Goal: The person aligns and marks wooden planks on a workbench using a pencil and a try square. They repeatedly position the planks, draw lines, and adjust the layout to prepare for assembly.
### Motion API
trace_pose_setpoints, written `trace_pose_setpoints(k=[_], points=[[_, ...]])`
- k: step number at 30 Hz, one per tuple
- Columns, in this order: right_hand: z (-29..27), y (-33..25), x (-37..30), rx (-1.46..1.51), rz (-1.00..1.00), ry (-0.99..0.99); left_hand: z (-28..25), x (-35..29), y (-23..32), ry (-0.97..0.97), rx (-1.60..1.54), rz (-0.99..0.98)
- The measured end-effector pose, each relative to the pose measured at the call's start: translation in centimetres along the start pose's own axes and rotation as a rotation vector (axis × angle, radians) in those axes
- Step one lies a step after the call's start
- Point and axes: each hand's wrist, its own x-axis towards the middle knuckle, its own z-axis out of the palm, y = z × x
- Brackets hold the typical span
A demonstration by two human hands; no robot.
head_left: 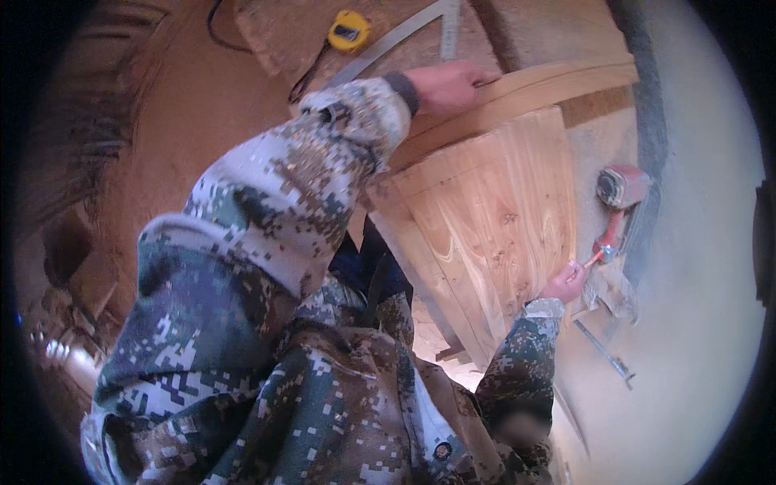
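Note:
Across the far side of the bench, my left hand is closed over a long curved wooden strip, though most of its fingers are hidden. Below that strip lies a broad wooden panel with visible grain and a knot. My right hand, at the panel's right edge, pinches a pencil, slim and orange. The pencil's far end overlaps the lower end of a red tool with a dark, blocky head.
A yellow tape measure and a metal square lie at the far side, left of the strip. A thin metal bar lies right of my right forearm. A black cable curves at the upper left.

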Motion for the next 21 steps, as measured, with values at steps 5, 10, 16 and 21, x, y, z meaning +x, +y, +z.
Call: trace_pose_setpoints(k=[5, 10, 16, 21], points=[[-0.2, -0.6, 0.3, -0.007, 0.267, -0.128, 1.1, 0.3, 0.5, -0.008, -0.14, -0.08], [-3.3, -6.2, -2.2, 0.137, 0.236, 0.027, 2.1, 1.2, 0.7, 0.047, -0.314, -0.24], [-7.6, -19.3, -16.5, 0.414, 0.225, -0.072, 1.7, 1.3, 0.7, -0.013, -0.422, -0.263], [-1.0, -30.3, -25.7, 0.792, 0.359, -0.286, 1.0, 2.7, 0.7, -0.001, -0.583, -0.213]])
